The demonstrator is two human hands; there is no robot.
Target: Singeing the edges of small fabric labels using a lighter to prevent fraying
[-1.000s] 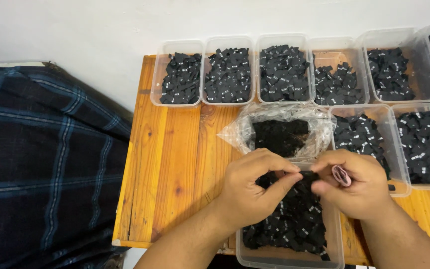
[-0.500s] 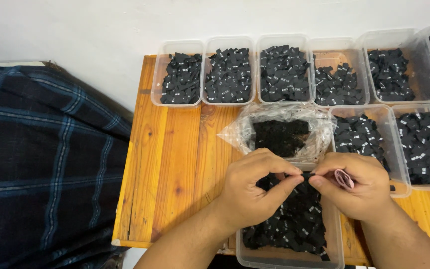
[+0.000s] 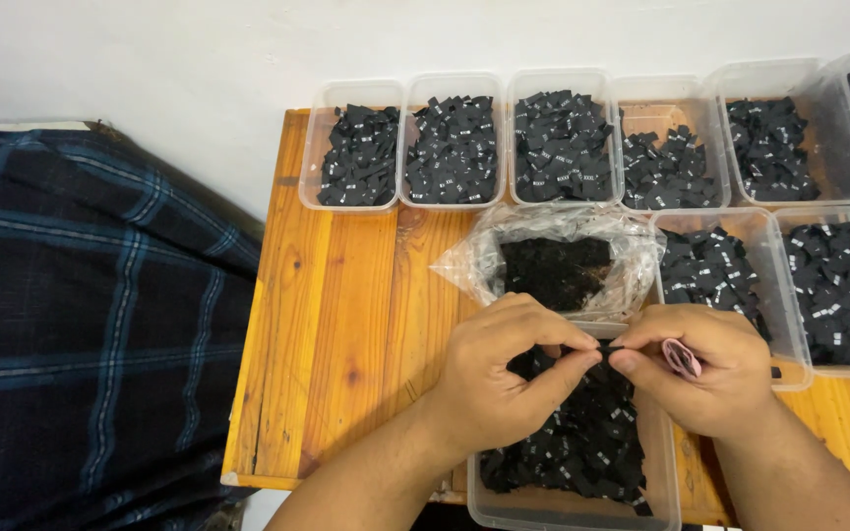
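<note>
- Black label (image 3: 604, 348) pinched between both hands: left hand (image 3: 504, 379), right hand (image 3: 705, 369).
- Below them, a clear tub (image 3: 656, 462) of labels on the wooden bench (image 3: 346, 334).
- Pink band (image 3: 682, 358) tucked in the right hand.

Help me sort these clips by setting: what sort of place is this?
Probably a small garment-label sorting bench. Clear plastic tubs full of small black labels stand in rows on a wooden table, and the left hand and right hand pinch one above another tub.
</note>
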